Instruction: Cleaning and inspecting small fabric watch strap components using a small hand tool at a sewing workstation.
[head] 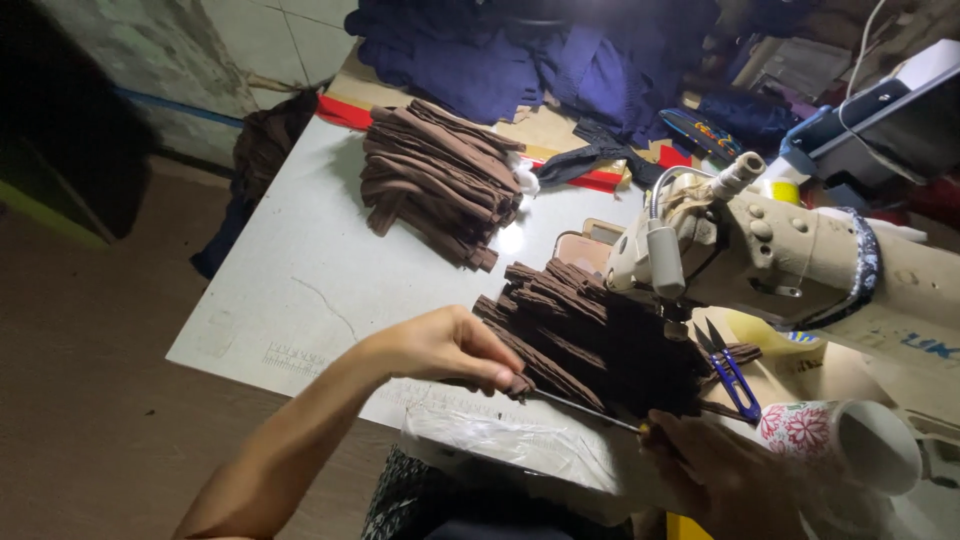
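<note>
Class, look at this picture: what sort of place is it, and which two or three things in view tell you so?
Most likely a small garment sewing workshop. An industrial sewing machine stands on the work table, stacks of cut brown fabric pieces lie on it, and thread snips with blue handles rest by the machine.

clear plastic bag [500, 440] | table's near edge, crumpled; blue lettering label [925, 345] | sewing machine's cream body

Both hands and forearms are bare, above a dark, finely patterned garment [400, 500].
</note>
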